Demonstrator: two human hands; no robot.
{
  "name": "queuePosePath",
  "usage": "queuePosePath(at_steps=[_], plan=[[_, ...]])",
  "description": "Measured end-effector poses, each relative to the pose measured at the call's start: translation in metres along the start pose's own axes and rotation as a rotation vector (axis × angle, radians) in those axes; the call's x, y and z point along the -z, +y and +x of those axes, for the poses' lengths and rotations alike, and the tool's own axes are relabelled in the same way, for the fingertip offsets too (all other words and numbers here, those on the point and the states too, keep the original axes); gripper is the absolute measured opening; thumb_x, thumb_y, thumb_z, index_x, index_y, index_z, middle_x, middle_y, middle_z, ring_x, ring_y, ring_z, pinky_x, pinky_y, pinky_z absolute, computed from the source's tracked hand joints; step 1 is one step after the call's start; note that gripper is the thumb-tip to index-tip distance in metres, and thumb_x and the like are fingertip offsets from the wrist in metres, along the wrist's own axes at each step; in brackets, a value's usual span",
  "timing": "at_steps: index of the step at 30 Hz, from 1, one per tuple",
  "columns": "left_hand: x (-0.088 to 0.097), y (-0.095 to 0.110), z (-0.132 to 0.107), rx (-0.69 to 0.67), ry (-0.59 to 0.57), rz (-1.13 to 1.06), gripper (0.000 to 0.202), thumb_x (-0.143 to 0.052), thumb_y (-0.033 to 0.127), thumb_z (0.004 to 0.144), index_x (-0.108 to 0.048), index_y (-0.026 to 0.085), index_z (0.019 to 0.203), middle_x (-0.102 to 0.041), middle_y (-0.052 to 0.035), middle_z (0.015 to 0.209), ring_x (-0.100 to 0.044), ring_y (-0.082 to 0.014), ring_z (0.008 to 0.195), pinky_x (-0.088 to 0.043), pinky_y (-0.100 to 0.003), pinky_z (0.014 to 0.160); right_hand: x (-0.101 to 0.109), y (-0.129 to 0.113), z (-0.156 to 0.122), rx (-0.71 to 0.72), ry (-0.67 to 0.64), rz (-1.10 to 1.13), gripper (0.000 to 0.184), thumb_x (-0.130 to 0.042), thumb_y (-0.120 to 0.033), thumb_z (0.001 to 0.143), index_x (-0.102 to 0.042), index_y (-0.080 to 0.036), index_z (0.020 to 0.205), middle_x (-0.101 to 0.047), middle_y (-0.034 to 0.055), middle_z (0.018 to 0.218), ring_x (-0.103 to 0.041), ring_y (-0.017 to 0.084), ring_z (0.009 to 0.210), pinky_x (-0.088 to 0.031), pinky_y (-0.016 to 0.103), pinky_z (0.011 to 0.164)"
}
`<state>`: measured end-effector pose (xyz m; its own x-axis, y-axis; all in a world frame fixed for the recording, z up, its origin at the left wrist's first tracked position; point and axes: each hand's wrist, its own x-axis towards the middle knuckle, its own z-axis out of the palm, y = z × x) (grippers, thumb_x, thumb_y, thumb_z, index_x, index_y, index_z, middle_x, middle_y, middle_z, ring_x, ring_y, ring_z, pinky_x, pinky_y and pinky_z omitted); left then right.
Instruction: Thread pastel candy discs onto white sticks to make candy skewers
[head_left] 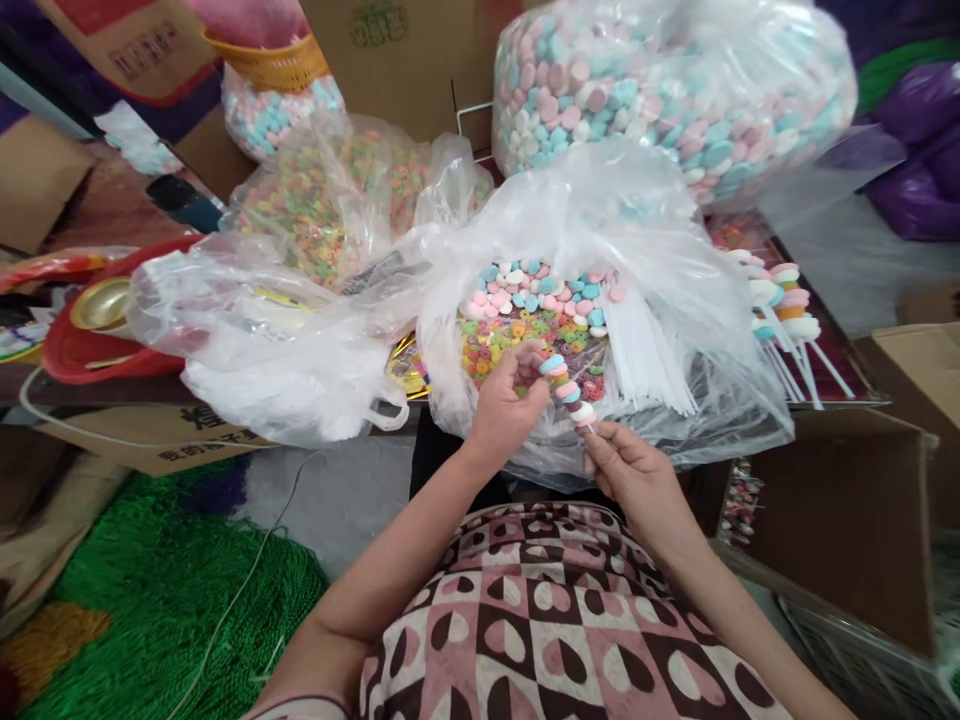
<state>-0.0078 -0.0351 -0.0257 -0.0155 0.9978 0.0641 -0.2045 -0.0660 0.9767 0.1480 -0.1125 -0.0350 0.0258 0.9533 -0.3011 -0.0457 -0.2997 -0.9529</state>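
Between my hands is a candy skewer (568, 390), tilted, with blue, pink and white marshmallows and gummy rings threaded on a white stick. My right hand (630, 462) pinches the stick at the lower end, just below a white and pink marshmallow. At the upper end, the curled thumb and fingers of my left hand (511, 405) close on the top marshmallow; their tips are partly hidden. Loose marshmallows (517, 285) lie behind my hands on a plastic sheet. Nearer are colourful gummy rings (487, 345), and to the right is a pile of white sticks (645, 345).
Finished skewers (795, 305) lie at the table's right edge. Behind stand a big bag of marshmallows (675, 90) and a bag of gummy rings (337, 190). A red basin (67, 345) is at left. An open cardboard box (840, 520) stands below right.
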Motion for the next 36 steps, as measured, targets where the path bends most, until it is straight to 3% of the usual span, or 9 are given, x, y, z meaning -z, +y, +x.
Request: queuePosePath(at_steps=[5, 8, 13, 17, 22, 26, 29, 31, 36], plan=[[-0.006, 0.016, -0.001, 0.251, 0.075, -0.278, 0.036, -0.068, 0.048, 0.085, -0.065, 0.022, 0.110, -0.067, -0.0028, 0.098, -0.064, -0.0144, 0.088, -0.052, -0.025, 0.077, -0.004, 0.001, 0.003, 0.058, 0.054, -0.052, 0.039, -0.067, -0.056, 0.084, -0.074, -0.019, 0.093, -0.053, -0.0031, 0.054, -0.039, 0.012, 0.047, -0.030, 0.026, 0.047], [-0.013, 0.021, -0.001, 0.287, -0.014, -0.283, 0.040, -0.066, 0.055, 0.087, -0.066, 0.019, 0.103, -0.069, -0.0054, 0.091, -0.063, -0.0156, 0.082, -0.053, -0.028, 0.073, -0.008, -0.002, 0.004, 0.095, 0.037, -0.076, 0.040, -0.065, -0.059, 0.084, -0.075, -0.021, 0.085, -0.050, -0.0024, 0.051, -0.044, 0.015, 0.050, -0.036, 0.029, 0.054], [-0.033, 0.028, -0.009, 0.352, -0.064, -0.358, 0.042, -0.067, 0.057, 0.085, -0.060, 0.019, 0.101, -0.067, -0.0022, 0.074, -0.057, -0.0135, 0.059, -0.046, -0.025, 0.052, -0.013, -0.010, 0.000, -0.030, -0.066, 0.075, 0.042, -0.060, -0.065, 0.087, -0.071, -0.024, 0.082, -0.040, -0.0037, 0.047, -0.031, 0.013, 0.045, -0.023, 0.027, 0.048], [-0.036, 0.039, -0.006, 0.398, -0.068, -0.418, 0.053, -0.068, 0.065, 0.082, -0.060, 0.020, 0.109, -0.072, -0.0052, 0.086, -0.065, -0.0171, 0.068, -0.050, -0.027, 0.056, 0.003, -0.032, -0.012, -0.035, -0.178, 0.030, 0.044, -0.055, -0.064, 0.090, -0.070, -0.023, 0.084, -0.041, -0.0040, 0.045, -0.029, 0.013, 0.041, -0.021, 0.027, 0.044], [-0.025, 0.040, 0.002, 0.342, -0.045, -0.403, 0.057, -0.068, 0.063, 0.083, -0.061, 0.020, 0.119, -0.075, -0.0084, 0.099, -0.071, -0.0205, 0.080, -0.055, -0.034, 0.073, 0.064, -0.088, -0.012, 0.261, 0.165, -0.261, 0.040, -0.050, -0.049, 0.094, -0.074, -0.017, 0.094, -0.055, -0.0014, 0.054, -0.037, 0.012, 0.044, -0.030, 0.026, 0.045], [-0.015, 0.028, -0.002, 0.362, -0.040, -0.300, 0.046, -0.074, 0.050, 0.082, -0.066, 0.017, 0.113, -0.075, -0.0067, 0.093, -0.070, -0.0186, 0.081, -0.054, -0.031, 0.076, 0.105, -0.124, 0.034, 0.286, 0.463, -0.690, 0.038, -0.043, -0.037, 0.094, -0.075, -0.018, 0.102, -0.064, 0.0011, 0.061, -0.054, 0.016, 0.054, -0.039, 0.026, 0.053], [-0.009, 0.023, -0.004, 0.368, -0.039, -0.269, 0.040, -0.079, 0.043, 0.079, -0.069, 0.018, 0.108, -0.075, -0.0048, 0.089, -0.070, -0.0164, 0.079, -0.053, -0.029, 0.076, 0.114, -0.131, 0.080, 0.142, 0.437, -1.269, 0.046, -0.032, -0.028, 0.099, -0.076, -0.016, 0.097, -0.074, 0.0094, 0.076, -0.067, 0.021, 0.071, -0.045, 0.028, 0.066], [-0.004, 0.024, -0.002, 0.335, -0.016, -0.272, 0.037, -0.080, 0.041, 0.077, -0.070, 0.018, 0.104, -0.075, -0.0036, 0.087, -0.069, -0.0149, 0.078, -0.052, -0.028, 0.075, 0.114, -0.130, 0.099, 0.094, 0.394, -1.400, 0.041, -0.038, -0.025, 0.097, -0.078, -0.014, 0.099, -0.077, 0.0168, 0.087, -0.071, 0.027, 0.082, -0.047, 0.033, 0.072], [0.011, 0.029, 0.007, 0.256, 0.064, -0.267, 0.034, -0.082, 0.038, 0.071, -0.071, 0.018, 0.096, -0.074, -0.0020, 0.082, -0.068, -0.0136, 0.074, -0.051, -0.027, 0.072, 0.110, -0.133, 0.075, 0.071, 0.425, -1.503, 0.041, -0.044, -0.032, 0.096, -0.078, -0.015, 0.110, -0.078, 0.0217, 0.094, -0.073, 0.037, 0.087, -0.049, 0.042, 0.073]])
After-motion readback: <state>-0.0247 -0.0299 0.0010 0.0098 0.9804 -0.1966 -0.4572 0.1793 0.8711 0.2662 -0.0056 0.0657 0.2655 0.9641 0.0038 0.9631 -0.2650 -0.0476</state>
